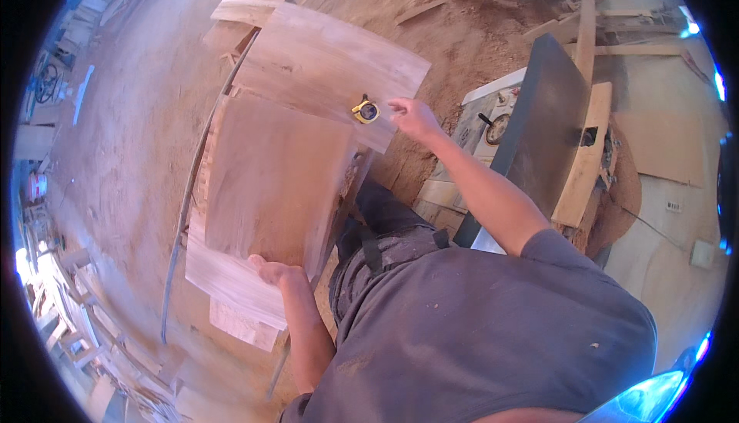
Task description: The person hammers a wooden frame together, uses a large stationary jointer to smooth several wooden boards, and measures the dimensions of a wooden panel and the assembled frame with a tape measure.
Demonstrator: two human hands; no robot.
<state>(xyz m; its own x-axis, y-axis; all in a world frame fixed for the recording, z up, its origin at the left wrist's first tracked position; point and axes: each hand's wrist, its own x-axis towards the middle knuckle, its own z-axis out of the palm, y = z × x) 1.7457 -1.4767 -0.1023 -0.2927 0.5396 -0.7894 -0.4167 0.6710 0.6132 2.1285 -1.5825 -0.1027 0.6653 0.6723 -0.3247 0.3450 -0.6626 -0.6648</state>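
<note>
The right hand [413, 117] reaches out with loosely spread fingers, empty, just beside a yellow tape measure [366, 110] lying near the right edge of the far board [331, 69]. The left hand [271, 271] grips the near edge of the top board [281, 177] in a stack of 3 or so. The tape sits close to that edge; a careless nudge could knock it onto the sawdust floor [131, 115]. The one-handed hold could let the top board slide.
</note>
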